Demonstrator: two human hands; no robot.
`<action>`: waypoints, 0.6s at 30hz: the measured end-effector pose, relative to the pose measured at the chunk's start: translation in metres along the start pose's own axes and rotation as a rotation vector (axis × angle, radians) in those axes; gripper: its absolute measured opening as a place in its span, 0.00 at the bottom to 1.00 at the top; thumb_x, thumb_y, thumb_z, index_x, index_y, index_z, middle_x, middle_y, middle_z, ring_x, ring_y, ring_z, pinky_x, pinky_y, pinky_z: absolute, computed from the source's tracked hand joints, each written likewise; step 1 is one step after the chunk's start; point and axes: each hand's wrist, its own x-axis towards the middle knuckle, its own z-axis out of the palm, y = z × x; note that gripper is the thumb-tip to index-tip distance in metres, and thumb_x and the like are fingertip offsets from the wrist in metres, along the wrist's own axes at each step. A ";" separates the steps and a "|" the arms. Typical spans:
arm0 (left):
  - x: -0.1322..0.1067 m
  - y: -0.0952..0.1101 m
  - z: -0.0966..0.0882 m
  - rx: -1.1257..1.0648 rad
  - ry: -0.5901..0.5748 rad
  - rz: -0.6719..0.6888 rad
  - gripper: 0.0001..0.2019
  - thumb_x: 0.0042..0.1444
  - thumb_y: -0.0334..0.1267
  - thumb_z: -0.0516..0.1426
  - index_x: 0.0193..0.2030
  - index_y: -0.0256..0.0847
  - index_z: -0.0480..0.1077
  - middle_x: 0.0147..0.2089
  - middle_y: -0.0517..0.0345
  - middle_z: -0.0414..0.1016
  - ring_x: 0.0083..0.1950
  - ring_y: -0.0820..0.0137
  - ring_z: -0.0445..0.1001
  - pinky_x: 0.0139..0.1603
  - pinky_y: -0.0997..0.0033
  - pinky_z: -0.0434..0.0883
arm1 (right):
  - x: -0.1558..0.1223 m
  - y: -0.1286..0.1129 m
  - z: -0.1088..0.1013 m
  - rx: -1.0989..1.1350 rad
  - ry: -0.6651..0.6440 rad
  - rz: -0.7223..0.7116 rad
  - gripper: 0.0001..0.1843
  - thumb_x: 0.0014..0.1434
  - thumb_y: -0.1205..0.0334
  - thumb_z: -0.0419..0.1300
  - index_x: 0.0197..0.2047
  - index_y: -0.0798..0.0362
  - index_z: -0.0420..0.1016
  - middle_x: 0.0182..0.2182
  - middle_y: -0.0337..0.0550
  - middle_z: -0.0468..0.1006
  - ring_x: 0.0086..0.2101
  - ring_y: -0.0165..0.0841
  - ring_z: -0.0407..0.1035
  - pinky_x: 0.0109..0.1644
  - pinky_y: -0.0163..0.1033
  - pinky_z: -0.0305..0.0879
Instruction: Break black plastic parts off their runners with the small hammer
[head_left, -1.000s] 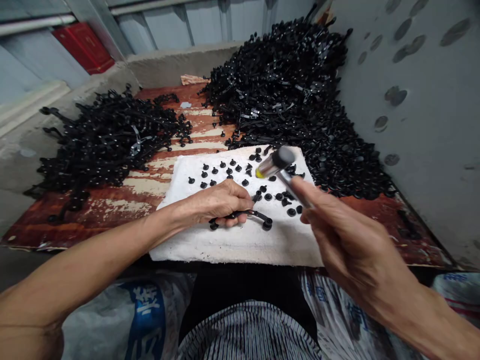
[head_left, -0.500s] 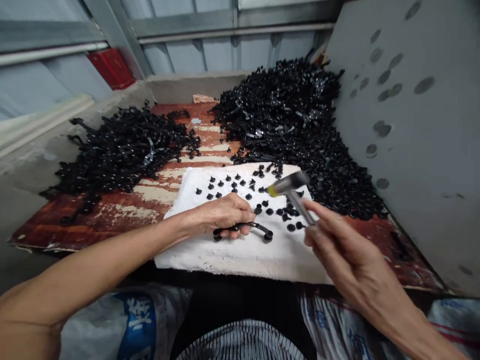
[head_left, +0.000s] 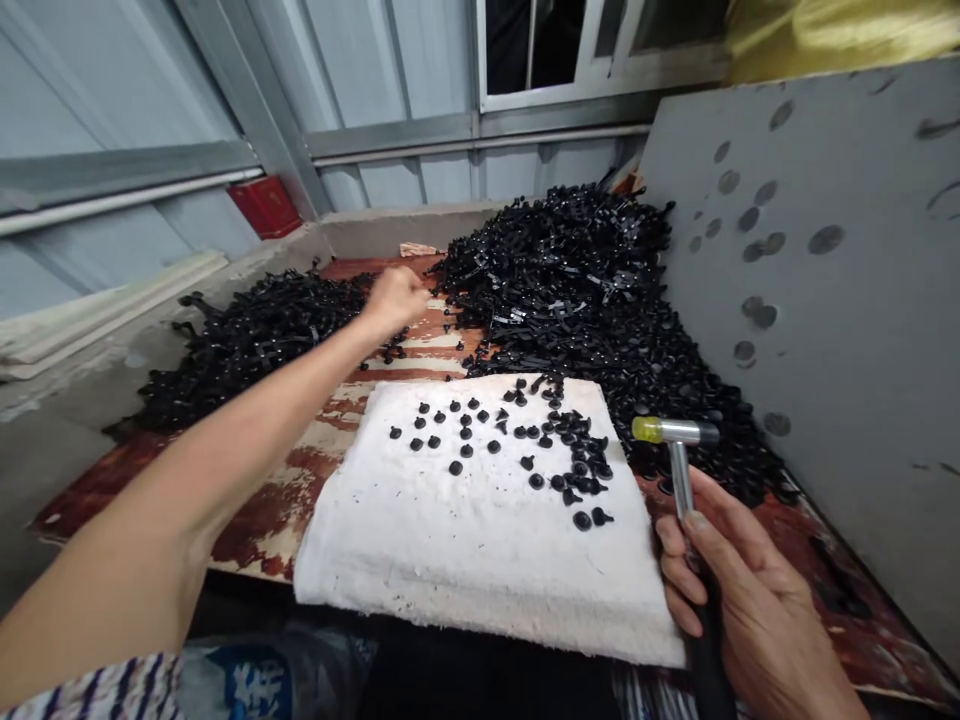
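Note:
My right hand (head_left: 750,590) is wrapped round the black grip of a small mallet (head_left: 679,470), held upright to the right of the white cloth (head_left: 450,540). The mallet's head has one yellow end and one grey end. My left hand (head_left: 401,298) is stretched far forward over the board, beside the left pile of black handles (head_left: 255,340). Motion blurs its fingers, and I cannot see whether anything is in them. Several small black knob-like pieces (head_left: 582,520) are scattered over the cloth, mostly toward its right and far side.
A large heap of black parts (head_left: 555,270) fills the back and right of the worn red-brown board (head_left: 315,440). A grey spotted panel (head_left: 840,330) stands along the right. At the back left is a red box (head_left: 264,207), near the corrugated wall (head_left: 412,80).
My left hand has left the cloth and moved forward to the left pile; the black handle it held is no longer visible there. My right hand has drawn the mallet away to the right.

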 end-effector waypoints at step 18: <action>0.004 0.054 0.106 0.310 -0.393 0.728 0.23 0.48 0.23 0.51 0.49 0.40 0.75 0.42 0.51 0.78 0.45 0.62 0.75 0.46 0.67 0.69 | 0.000 0.005 -0.007 0.023 -0.052 -0.014 0.33 0.50 0.49 0.72 0.57 0.42 0.68 0.23 0.32 0.68 0.17 0.23 0.54 0.14 0.25 0.53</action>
